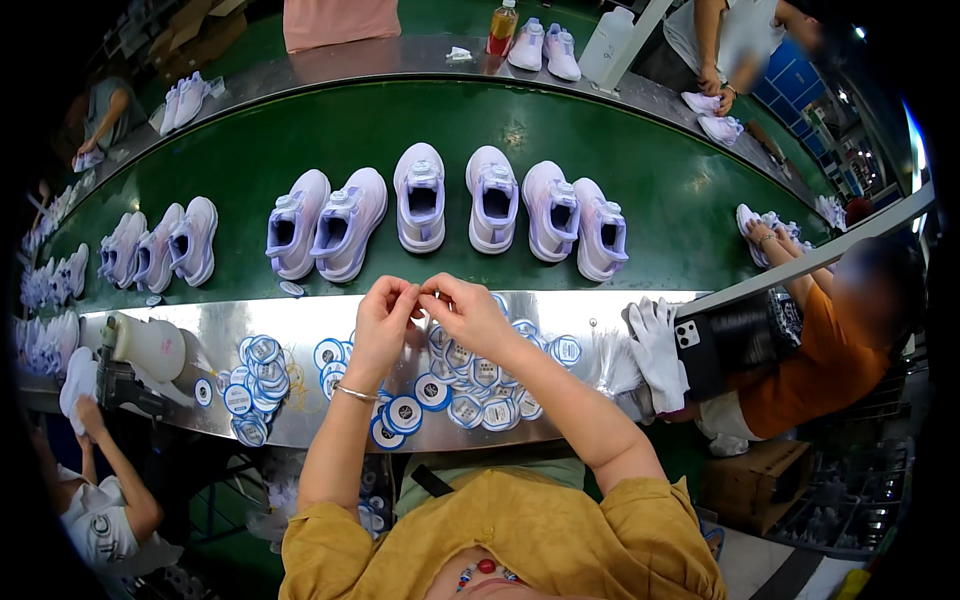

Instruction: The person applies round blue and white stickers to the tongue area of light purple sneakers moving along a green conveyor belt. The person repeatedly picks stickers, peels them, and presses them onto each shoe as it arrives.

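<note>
My left hand (384,318) and my right hand (468,316) meet fingertip to fingertip above the metal ledge (310,310), at the edge of the green belt. Both are closed in a pinch; whatever lies between the fingertips is too small to make out. Beneath and around them lie heaps of round blue-and-white hang tags (484,373), and a smaller pile of tags (262,378) sits to the left. Just beyond my hands stand several pale lavender sneakers, among them one upright sneaker (420,225) in the middle and another sneaker (492,228) beside it.
White gloves (655,350), a bundle of clear plastic strands (612,365) and a phone (688,335) lie on the right. At left are a white tub (150,345) and more sneakers (193,245) on the belt (430,110). Co-workers handle shoes on both sides and across.
</note>
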Demonstrator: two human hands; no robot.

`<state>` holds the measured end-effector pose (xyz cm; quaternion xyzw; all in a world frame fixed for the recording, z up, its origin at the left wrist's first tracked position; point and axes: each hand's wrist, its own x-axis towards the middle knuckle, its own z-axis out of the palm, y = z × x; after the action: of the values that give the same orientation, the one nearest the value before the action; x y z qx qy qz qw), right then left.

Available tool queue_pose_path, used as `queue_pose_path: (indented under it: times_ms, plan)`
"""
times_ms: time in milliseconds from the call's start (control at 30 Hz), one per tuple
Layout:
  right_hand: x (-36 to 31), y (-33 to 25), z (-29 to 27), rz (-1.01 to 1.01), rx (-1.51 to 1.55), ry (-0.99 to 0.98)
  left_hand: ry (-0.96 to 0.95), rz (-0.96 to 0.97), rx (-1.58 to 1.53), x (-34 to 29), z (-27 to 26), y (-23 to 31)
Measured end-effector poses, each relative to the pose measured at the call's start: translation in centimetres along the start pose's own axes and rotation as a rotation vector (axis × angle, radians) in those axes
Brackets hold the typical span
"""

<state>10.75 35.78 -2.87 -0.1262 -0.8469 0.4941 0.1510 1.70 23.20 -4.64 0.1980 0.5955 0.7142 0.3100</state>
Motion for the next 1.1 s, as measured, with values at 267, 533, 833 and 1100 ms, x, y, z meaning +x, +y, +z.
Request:
queue_pose_path:
  times_ms: [267, 533, 833, 1100]
  plan:
    - [3.2, 2.8, -2.1, -0.037, -0.209, 0.155, 0.208, -0.007, -0.048, 7.0, 0.8, -2.8]
    - [5.8, 4.7, -1.3, -0.108, -0.665, 0.267, 0.137, -0.156, -0.236, 9.7, 0.1, -3.6]
    - [8.6, 4.9, -0.3, -0.2, -0.565, 0.067, 0.122, -0.185, -0.194, 10.2, -0.6, -3.4]
    - [7.8, 3.8, -2.7, -0.229, -0.308, 0.11, 0.298, 0.239, 0.123, 8.7, -1.9, -1.3]
